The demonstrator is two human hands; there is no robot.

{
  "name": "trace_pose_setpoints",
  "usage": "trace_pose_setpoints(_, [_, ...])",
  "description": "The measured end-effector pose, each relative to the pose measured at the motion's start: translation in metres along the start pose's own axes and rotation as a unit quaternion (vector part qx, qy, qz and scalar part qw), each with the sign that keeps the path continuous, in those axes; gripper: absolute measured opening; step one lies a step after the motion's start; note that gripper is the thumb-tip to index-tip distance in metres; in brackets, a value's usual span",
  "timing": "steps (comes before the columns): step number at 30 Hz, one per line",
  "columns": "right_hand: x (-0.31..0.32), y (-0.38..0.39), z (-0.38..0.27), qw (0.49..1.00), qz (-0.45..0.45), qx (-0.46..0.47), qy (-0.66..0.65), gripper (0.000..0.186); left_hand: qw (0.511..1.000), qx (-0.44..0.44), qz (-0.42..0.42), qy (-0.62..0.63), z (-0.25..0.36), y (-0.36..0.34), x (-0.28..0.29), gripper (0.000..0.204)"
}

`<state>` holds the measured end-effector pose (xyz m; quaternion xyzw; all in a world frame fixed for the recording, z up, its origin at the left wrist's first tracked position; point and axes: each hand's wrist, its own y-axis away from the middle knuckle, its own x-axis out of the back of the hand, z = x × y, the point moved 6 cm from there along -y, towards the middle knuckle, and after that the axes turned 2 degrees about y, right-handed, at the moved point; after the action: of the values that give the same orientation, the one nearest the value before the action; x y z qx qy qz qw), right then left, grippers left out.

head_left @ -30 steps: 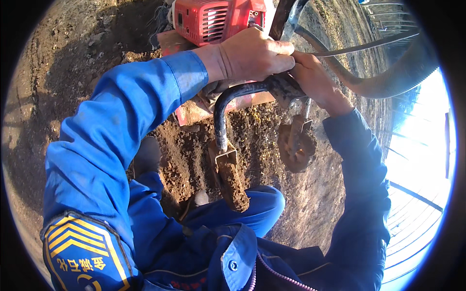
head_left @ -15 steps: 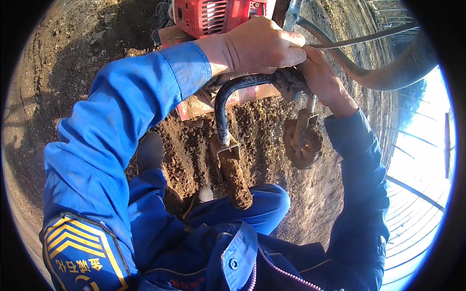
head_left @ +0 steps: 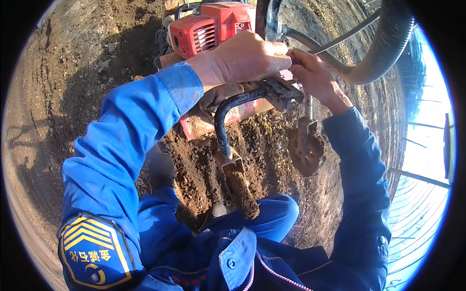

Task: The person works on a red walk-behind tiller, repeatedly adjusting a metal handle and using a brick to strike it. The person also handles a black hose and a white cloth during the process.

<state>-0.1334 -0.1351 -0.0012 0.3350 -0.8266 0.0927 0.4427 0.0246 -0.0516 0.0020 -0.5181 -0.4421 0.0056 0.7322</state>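
Hands meet just behind the red engine (head_left: pixel 208 29) of a small tiller: the left hand (head_left: pixel 242 58) is curled with fingertips pressed toward the right hand (head_left: pixel 310 72), both seemingly pinching a small fitting on the black bracket (head_left: pixel 279 92) (the part itself is hidden). Below the bracket, the curved black bar (head_left: pixel 224 126) and muddy spike (head_left: pixel 241 191) hang over loose soil (head_left: pixel 199 169), with a caked wheel (head_left: pixel 305 151) beside them, so the fastening work looks mid-way, nothing visibly released or removed yet.

One label shows: a shield-shaped badge (head_left: pixel 94 250) sewn on the upper left sleeve (head_left: pixel 111 160) of the blue jacket, at lower left. It is dark blue with a yellow border, yellow chevron stripes, yellow lettering and a small round emblem. No packages, signs or screens
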Motion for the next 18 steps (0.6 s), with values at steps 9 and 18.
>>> trace_pose_setpoints(9, [0.003,0.008,-0.006,0.968,-0.123,0.211,0.063,0.015,0.999,-0.039,-0.005,0.034,-0.002,-0.004,0.003,0.024])
trace_pose_setpoints(18, [0.004,0.005,-0.008,0.949,-0.065,0.306,0.038,0.010,0.994,-0.016,-0.098,0.052,-0.001,-0.018,0.003,0.021])
